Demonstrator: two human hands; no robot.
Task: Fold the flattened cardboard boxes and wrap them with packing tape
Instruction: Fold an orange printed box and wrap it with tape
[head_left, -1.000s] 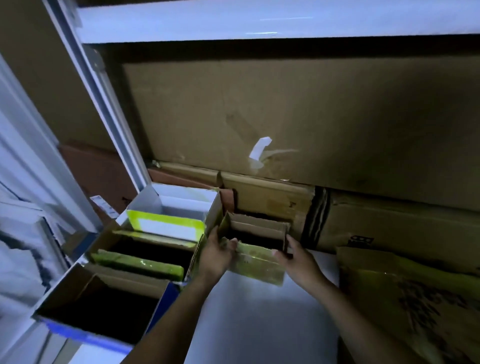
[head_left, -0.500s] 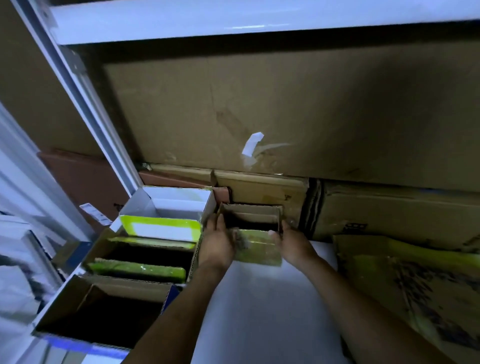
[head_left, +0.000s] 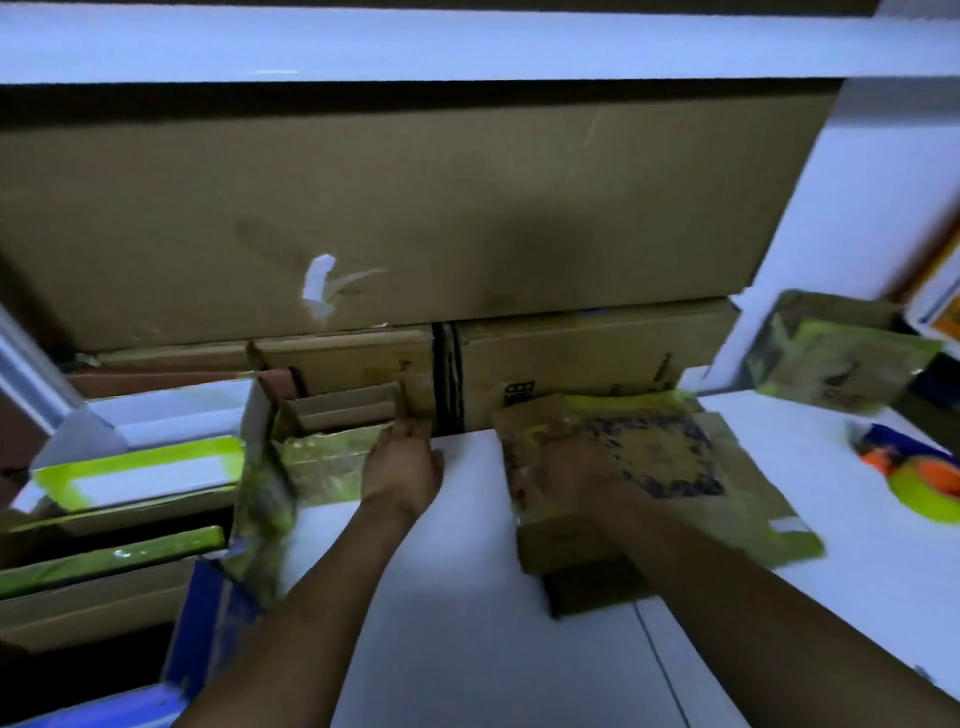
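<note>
- Your left hand (head_left: 402, 467) rests against the right wall of the small brown cardboard box wrapped in shiny yellow-green tape (head_left: 332, 457). Its fingers look mostly straight, pressing rather than gripping.
- That small box stands upright with its top open on the white surface (head_left: 467, 623), in front of the left half of the large brown cardboard carton (head_left: 415, 208).
- Your right hand (head_left: 566, 486) lies on the stack of flattened brown cardboard with yellow-green tape patches (head_left: 660, 467), in front of the carton's right half. Motion blur hides the fingers, so I cannot tell whether they grip the top sheet or only rest on it.
- Done so far, as I judge it:
  - The small box is folded and taped.
  - The white open box banded in yellow-green tape (head_left: 140, 467), below the carton's left end, leads a row of further open boxes running toward you.
- Past the carton's right end sits another tape-streaked cardboard piece (head_left: 831, 358). It is too blurred to say whether it is folded or flat.
- Left to do: the flattened stack under your right hand is still flat, so at least one more box needs folding and wrapping.
- The yellow-green tape roll with orange and blue parts (head_left: 919, 483) lies on the surface well out past the carton's right end, apart from both hands. You will probably need to fetch it once the next box is folded.
</note>
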